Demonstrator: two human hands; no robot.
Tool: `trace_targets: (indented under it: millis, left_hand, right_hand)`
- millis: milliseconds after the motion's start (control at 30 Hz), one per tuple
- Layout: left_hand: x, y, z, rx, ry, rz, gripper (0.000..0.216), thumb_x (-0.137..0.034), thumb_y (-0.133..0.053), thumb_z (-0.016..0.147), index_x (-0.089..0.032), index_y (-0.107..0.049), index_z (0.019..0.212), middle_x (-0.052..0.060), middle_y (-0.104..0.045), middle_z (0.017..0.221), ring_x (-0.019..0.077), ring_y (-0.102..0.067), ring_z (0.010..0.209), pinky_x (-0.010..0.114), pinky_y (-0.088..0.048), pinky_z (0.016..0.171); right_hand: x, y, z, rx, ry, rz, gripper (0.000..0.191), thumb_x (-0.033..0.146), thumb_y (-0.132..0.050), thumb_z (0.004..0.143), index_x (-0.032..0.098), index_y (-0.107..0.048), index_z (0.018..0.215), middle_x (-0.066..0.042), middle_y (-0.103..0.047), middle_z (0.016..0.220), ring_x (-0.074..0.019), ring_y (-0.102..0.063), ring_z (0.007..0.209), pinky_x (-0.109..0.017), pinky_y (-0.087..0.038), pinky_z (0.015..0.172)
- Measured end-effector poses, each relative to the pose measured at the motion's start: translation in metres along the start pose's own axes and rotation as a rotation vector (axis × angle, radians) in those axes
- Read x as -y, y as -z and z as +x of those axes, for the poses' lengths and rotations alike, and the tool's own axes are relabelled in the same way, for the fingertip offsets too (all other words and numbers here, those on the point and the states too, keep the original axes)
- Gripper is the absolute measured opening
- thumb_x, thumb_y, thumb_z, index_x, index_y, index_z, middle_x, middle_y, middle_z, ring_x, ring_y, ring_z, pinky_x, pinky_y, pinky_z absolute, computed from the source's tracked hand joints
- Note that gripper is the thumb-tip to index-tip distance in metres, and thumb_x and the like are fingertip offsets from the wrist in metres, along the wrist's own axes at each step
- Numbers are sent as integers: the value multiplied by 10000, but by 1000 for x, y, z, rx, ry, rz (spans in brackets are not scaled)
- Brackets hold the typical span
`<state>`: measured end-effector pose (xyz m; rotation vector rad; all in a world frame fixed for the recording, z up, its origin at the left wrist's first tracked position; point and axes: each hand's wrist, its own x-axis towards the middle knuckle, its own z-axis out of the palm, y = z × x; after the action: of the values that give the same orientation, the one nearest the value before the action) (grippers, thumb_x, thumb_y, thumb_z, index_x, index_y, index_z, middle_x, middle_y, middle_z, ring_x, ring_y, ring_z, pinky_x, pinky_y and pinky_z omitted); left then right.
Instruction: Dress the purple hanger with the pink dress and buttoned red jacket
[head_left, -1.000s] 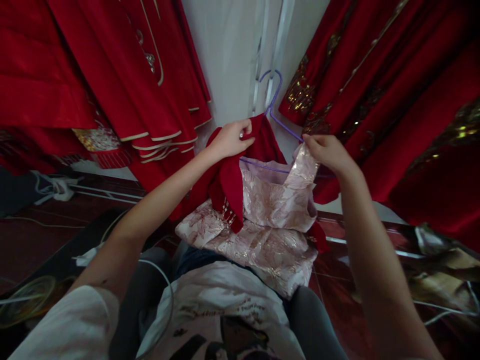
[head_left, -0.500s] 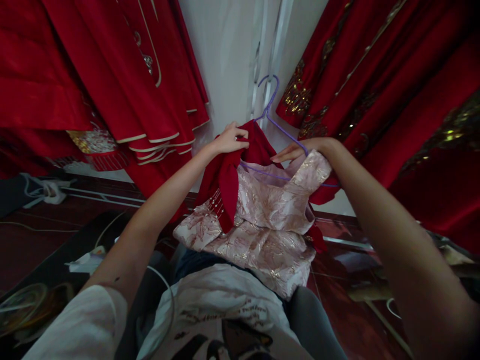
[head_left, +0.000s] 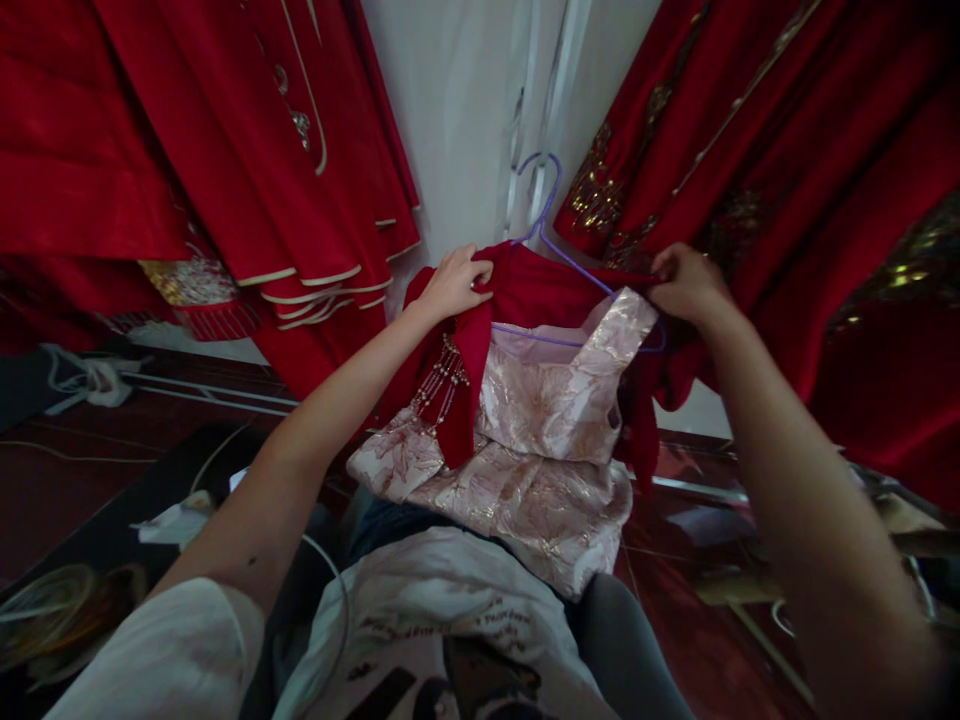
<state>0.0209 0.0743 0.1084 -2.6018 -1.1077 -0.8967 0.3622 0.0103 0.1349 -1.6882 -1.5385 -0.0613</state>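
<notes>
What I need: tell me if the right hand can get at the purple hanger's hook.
Probably yes: the hook stands uncovered, and nothing visible seems to block the right hand. That hand pinches the red cloth, so it would likely need to let go.

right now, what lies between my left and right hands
The head view shows red cloth, a thin purple hanger and the pale pink floral dress's shoulder strap.

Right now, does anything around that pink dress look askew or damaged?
Yes, slightly: the red wrap looks lopsided. On the picture's left it falls over the front of the pink dress, while the strap on the right lies uncovered. I see no spill or damage.
</notes>
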Motion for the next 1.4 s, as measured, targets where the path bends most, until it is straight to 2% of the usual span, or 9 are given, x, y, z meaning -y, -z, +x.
trace_targets:
  millis: [167,400,567,633,867,967,1133,1267,1400]
  left_hand:
    - [-4,-4,-2,6,26,16,100,-242,-640,763,-175,-575,799,102,-525,954,279,-499,1002,390,-369,895]
    - [-8,-7,-4,-6,74,8,79,-210,-625,772,-166,-577,816,123,-513,1009,299,-501,1032,418,-364,910]
    - [-31,-5,-13,-1,106,-20,106,-241,-631,785,-156,-576,818,139,-511,1040,324,-493,1071,453,-363,921]
    - [-39,-3,-17,-7,114,-16,117,-252,-634,790,-155,-576,819,144,-513,1056,332,-488,1083,464,-364,922]
    - [-43,2,-22,-62,145,25,158,-292,-649,792,-154,-579,824,169,-502,1150,383,-435,1177,521,-350,952]
    - [-43,0,-28,-114,153,58,166,-297,-665,776,-164,-584,835,171,-476,1244,398,-409,1222,546,-349,971]
    - [-59,-15,-52,-240,96,65,174,-274,-662,771,-189,-589,904,127,-368,1422,382,-302,1334,576,-259,1081]
    - [-78,-33,-71,-237,71,23,231,-182,-646,771,-188,-581,993,148,-419,1370,353,-366,1294,534,-308,1064]
    - [-82,-47,-77,-272,173,-140,286,-122,-643,748,-174,-557,1015,136,-546,1154,273,-544,1069,419,-468,897]
  right_hand:
    - [-25,48,-21,-25,-68,-175,409,-42,-673,481,244,-565,753,7,-543,659,-123,-417,554,-334,-329,604]
    - [-12,84,-63,36,-112,-200,287,113,-750,563,256,-642,787,-23,-599,631,-162,-485,535,-360,-367,571]
    - [-10,38,-85,327,-42,191,286,142,-611,635,236,-576,903,-29,-654,733,-207,-579,625,-348,-455,598]
    - [0,3,-89,314,66,210,294,125,-572,602,235,-523,870,-18,-632,772,-214,-587,703,-354,-467,681]
    - [79,-88,-113,424,284,454,221,116,-448,647,228,-421,835,-19,-598,835,-191,-583,806,-325,-453,785]
    - [94,-100,-123,330,265,452,292,128,-468,659,218,-420,932,-27,-579,841,-193,-570,780,-352,-464,774]
    - [84,-102,-126,23,334,559,640,89,-491,620,224,-366,1233,-83,-515,1147,-213,-521,1065,-368,-482,883]
    - [76,-101,-124,103,435,556,480,51,-479,626,222,-544,1069,-49,-561,1079,-201,-537,1050,-375,-456,961]
    - [78,-102,-130,163,357,679,328,103,-549,707,204,-572,1018,-46,-608,1037,-182,-598,971,-346,-496,902]
